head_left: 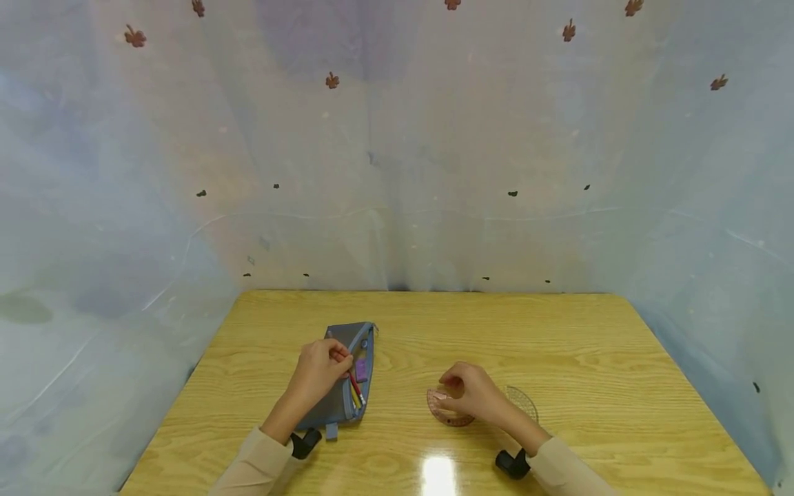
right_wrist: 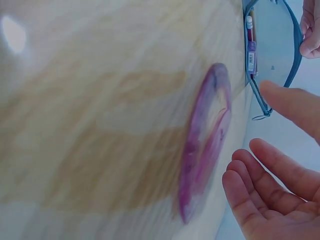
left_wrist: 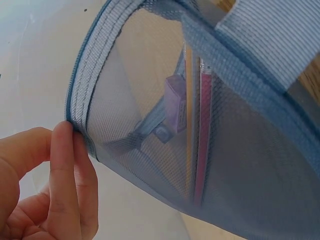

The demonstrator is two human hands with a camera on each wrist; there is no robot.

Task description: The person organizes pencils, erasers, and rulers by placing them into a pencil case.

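My left hand (head_left: 316, 370) pinches the zippered rim of a blue mesh pencil case (head_left: 329, 408), holding its mouth apart. Inside, through the mesh in the left wrist view, show a purple eraser (left_wrist: 175, 103), a yellow pencil (left_wrist: 189, 125), a red pencil (left_wrist: 204, 130) and a small blue piece (left_wrist: 162, 133). Over on the right, a pink protractor (right_wrist: 188, 165) lies on the table. Just above it hovers my right hand (head_left: 474, 394), thumb and fingers apart with nothing between them. The hand partly hides the protractor in the head view.
A clear protractor (head_left: 524, 401) lies on the wooden table (head_left: 595, 358) beneath and beside the right wrist. A pale patterned curtain (head_left: 422, 158) stands behind the table and along both sides.
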